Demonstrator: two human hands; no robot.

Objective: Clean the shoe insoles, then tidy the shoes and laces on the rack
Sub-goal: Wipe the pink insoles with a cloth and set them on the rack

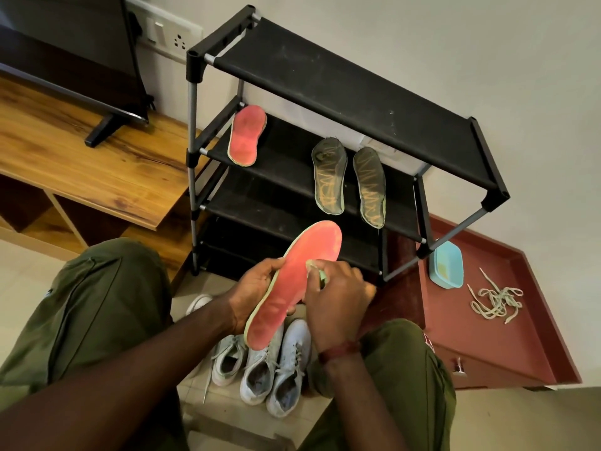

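Low in the middle of the head view, between two knees in green trousers: pink insole (292,288), held up at a slant, toe end toward the rack (341,86), heel end down over the shoes (260,369). Left hand (257,288) curled round the insole's left edge, gripping it. Right hand (338,301) with fingertips bunched on a pale green cloth (317,270), pressing it to the pink face near the middle. Red thread band (338,351) round the right wrist.

Under the hands, on the tiled floor: three pale shoes side by side, toes toward the rack, openings up. One more white shoe (198,302) partly hidden behind the left forearm.

Further back, against the wall: black rack with fabric shelves. On its second shelf, a second pink insole (246,135) at the left end, face up. Right of it, well apart, two dark insoles (328,175) lying side by side, near ends reaching over the front edge.

Right of the rack: red cabinet (487,353) with a raised rim, carrying a blue tub (446,265) just beside the rack's front right leg, and a loose tangle of pale laces (496,302) near the tub but not touching it.

Left of the rack: wooden desk (81,157) with a TV (65,43) standing on it. Wall socket (169,35) behind.
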